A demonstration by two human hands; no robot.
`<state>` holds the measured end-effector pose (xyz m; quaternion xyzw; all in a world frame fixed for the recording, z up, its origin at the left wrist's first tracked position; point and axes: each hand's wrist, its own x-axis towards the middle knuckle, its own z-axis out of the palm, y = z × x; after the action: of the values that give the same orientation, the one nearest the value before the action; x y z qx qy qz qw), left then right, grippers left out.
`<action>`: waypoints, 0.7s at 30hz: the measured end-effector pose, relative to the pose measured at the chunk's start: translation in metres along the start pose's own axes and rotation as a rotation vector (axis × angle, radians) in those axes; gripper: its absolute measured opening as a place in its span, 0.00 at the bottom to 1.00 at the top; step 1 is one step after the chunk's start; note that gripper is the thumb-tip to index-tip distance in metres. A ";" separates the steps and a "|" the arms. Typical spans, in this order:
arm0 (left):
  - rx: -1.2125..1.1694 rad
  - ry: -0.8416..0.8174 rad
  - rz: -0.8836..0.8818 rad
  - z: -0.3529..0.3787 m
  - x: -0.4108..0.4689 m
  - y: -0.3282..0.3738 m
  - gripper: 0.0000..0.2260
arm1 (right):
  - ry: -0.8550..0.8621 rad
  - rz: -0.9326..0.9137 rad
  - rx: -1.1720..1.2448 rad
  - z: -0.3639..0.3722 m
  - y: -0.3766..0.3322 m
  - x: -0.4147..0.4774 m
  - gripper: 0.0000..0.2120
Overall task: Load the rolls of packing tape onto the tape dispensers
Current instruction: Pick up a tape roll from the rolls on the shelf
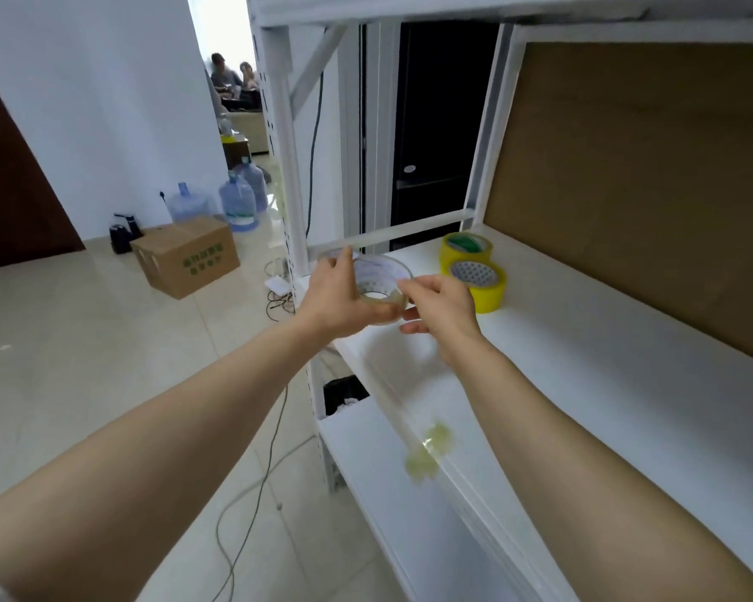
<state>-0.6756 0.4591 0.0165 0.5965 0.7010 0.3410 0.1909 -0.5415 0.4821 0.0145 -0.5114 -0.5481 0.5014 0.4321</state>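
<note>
Above the shelf (583, 362), left hand (340, 297) and right hand (442, 308) grip the clear tape roll (381, 278).

Clear tape (381, 284); two yellow rolls (479, 271), one with a green core; white shelf (583, 362); brown box (185, 258).

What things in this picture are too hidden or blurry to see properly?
- Clear tape roll: partly covered by the left hand and right hand.
- Tape dispensers: none in the head view.
- Rear yellow roll: front yellow roll hides its base.
- Cardboard box print: too small.
</note>
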 end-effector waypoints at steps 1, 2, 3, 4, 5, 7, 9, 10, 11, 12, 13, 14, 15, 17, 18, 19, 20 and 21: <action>-0.004 -0.020 -0.003 0.001 0.018 -0.007 0.48 | 0.022 -0.005 -0.006 0.005 0.000 0.013 0.10; -0.001 -0.036 0.000 0.000 0.034 -0.012 0.49 | 0.045 -0.012 -0.010 0.011 -0.001 0.026 0.10; 0.004 -0.047 0.009 -0.001 0.051 -0.016 0.49 | 0.066 -0.019 -0.010 0.016 -0.001 0.040 0.10; 0.020 -0.057 0.019 -0.002 0.067 -0.020 0.48 | 0.087 -0.022 -0.016 0.020 -0.002 0.054 0.10; 0.022 -0.070 0.024 -0.004 0.083 -0.024 0.47 | 0.110 -0.020 -0.021 0.025 -0.003 0.067 0.09; 0.032 -0.108 0.045 -0.008 0.113 -0.033 0.47 | 0.167 0.002 -0.035 0.032 -0.004 0.092 0.07; 0.067 -0.158 0.060 -0.010 0.141 -0.040 0.45 | 0.234 0.025 -0.103 0.032 0.000 0.115 0.12; 0.097 -0.192 0.058 -0.009 0.156 -0.043 0.41 | 0.270 0.036 -0.161 0.030 0.003 0.126 0.14; 0.131 -0.231 0.054 -0.008 0.169 -0.046 0.37 | 0.310 0.045 -0.220 0.027 0.006 0.134 0.14; 0.166 -0.259 0.056 -0.005 0.181 -0.048 0.34 | 0.345 0.055 -0.281 0.023 0.007 0.139 0.14; 0.193 -0.282 0.059 -0.001 0.191 -0.049 0.34 | 0.370 0.062 -0.347 0.019 0.010 0.143 0.14; 0.212 -0.298 0.066 0.004 0.203 -0.051 0.36 | 0.393 0.069 -0.417 0.016 0.011 0.147 0.15; 0.208 -0.315 0.074 0.009 0.211 -0.050 0.38 | 0.419 0.076 -0.487 0.012 0.013 0.150 0.16; 0.190 -0.361 0.088 0.012 0.221 -0.043 0.42 | 0.431 0.128 -0.633 0.006 0.015 0.157 0.16; 0.180 -0.385 0.097 0.013 0.225 -0.038 0.43 | 0.398 0.158 -0.727 0.003 0.015 0.159 0.13; 0.192 -0.403 0.098 0.016 0.231 -0.035 0.43 | 0.341 0.191 -0.839 0.001 0.015 0.161 0.07; 0.210 -0.417 0.100 0.020 0.236 -0.033 0.42 | 0.274 0.229 -0.950 0.000 0.014 0.162 0.03; 0.230 -0.430 0.104 0.024 0.241 -0.032 0.41 | 0.216 0.271 -1.041 0.000 0.014 0.164 0.07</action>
<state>-0.7337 0.6962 0.0112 0.7084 0.6468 0.1337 0.2488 -0.5564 0.6448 -0.0059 -0.7721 -0.6056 0.1599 0.1072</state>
